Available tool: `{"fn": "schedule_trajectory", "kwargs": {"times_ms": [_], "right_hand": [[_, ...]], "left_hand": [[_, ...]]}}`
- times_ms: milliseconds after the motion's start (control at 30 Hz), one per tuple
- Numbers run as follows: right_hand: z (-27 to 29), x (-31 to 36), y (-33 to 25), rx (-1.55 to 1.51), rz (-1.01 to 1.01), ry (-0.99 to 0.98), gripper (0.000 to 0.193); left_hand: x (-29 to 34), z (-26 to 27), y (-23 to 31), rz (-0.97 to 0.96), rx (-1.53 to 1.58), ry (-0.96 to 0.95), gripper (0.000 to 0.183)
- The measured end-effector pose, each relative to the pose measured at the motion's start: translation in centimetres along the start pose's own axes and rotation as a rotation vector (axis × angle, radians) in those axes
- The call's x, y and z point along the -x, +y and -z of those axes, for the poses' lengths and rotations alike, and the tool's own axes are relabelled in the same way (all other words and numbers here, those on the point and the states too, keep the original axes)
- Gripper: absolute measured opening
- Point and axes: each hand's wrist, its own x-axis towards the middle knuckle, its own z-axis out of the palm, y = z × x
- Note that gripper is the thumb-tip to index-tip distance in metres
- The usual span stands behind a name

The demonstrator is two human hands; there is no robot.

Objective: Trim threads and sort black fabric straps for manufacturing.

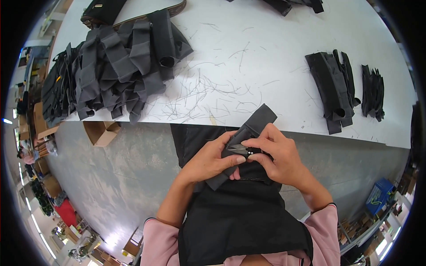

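Observation:
Over my lap, just off the table's near edge, my left hand (211,157) grips a dark grey fabric strip (261,116) between thumb and fingers. The strip runs slantwise, its upper end reaching over the table edge. My right hand (278,153) is closed on a small pair of thread snips (239,149). Their pale metal blades point left and lie against the strip, close to my left thumb. Whether the blades touch a thread is too small to tell.
A white table (266,53) carries scattered loose threads (199,91). A large heap of dark fabric strips (120,62) lies at the left; smaller stacks (330,88) lie at the right. A dark bag (103,11) rests far left. Under the table stands a cardboard box (101,133).

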Motion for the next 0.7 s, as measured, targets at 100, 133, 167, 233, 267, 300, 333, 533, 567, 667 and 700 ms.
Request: {"fn": "schedule_trajectory", "kwargs": {"times_ms": [100,133,167,233,267,300,333,533,567,667,700], "right_hand": [[-0.15,-0.02,-0.05,0.011,0.037,0.029,0.028],[-0.25,-0.01,0.00,0.010,0.037,0.028,0.028],[-0.38,0.02,0.09,-0.005,0.049,0.047,0.028],[-0.56,0.04,0.22,-0.020,0.061,0.064,0.028],[-0.62,0.02,0.26,-0.027,0.047,0.069,0.028],[-0.67,0.01,0.27,-0.035,0.033,0.074,0.028],[-0.69,0.05,0.24,-0.035,0.034,0.074,0.028],[-0.90,0.34,0.33,0.096,0.128,0.096,0.028],[-0.88,0.51,0.33,0.119,0.135,0.088,0.030],[-0.88,0.80,0.69,0.052,0.123,0.147,0.028],[-0.87,0.84,0.82,-0.041,0.104,0.214,0.024]], "left_hand": [[0.13,0.03,0.02,-0.010,-0.020,0.008,0.050],[0.15,0.04,0.07,-0.010,-0.019,0.008,0.050],[0.17,0.06,0.15,-0.013,-0.021,0.004,0.050],[0.22,0.01,0.34,-0.017,-0.022,0.002,0.050],[0.26,-0.03,0.46,-0.014,-0.012,-0.004,0.049],[0.29,-0.04,0.51,-0.012,-0.002,-0.009,0.049],[0.28,-0.06,0.48,-0.013,-0.003,-0.008,0.049],[0.15,-0.34,0.58,-0.007,-0.011,0.001,0.048],[0.11,-0.34,0.48,0.003,-0.002,0.000,0.048],[-0.02,-0.34,0.20,0.000,0.035,0.005,0.049],[-0.08,-0.32,0.10,-0.009,0.065,0.013,0.050]]}}
